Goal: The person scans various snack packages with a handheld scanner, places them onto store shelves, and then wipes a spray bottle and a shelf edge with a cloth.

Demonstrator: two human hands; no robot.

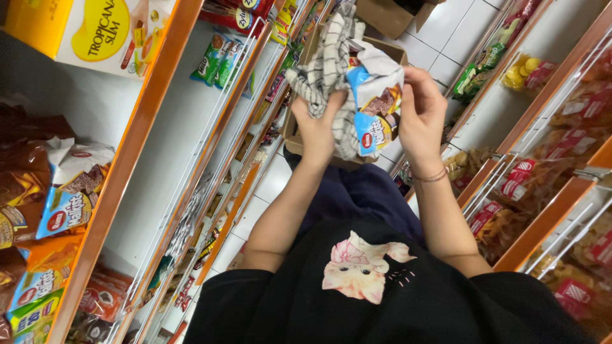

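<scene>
Head view: looks down the person's front to two raised hands in a shop aisle; the picture is tilted.
Left hand: the left hand [319,127] is closed around a checked cloth [322,67], gripping its bunched folds just left of the snack bag.
Right hand: the right hand [421,114] has fingers curled onto the right edge of the snack bag [376,105], holding it.
Snack bag: a blue and white packet with brown biscuits pictured on it, held upright between both hands, with the cloth pressed against its left side and behind it.
Cardboard box: an open brown cardboard box [294,130] sits behind the snack bag, on the floor side; its inside is hidden by the hands and cloth.
Open room: white floor tiles [440,38] run past the snack bag as a narrow lane between the two racks; the shelf edges crowd in on both sides.
Left rack: orange-edged shelves [137,146] left of the snack bag, with wire fronts and more packets, one like the held bag [70,197].
Right rack: shelves [542,223] right of the snack bag with red and clear packets, blurred and cut off by the frame.
Hard to make out: the lowest packets on the left rack are dark and smeared.
</scene>
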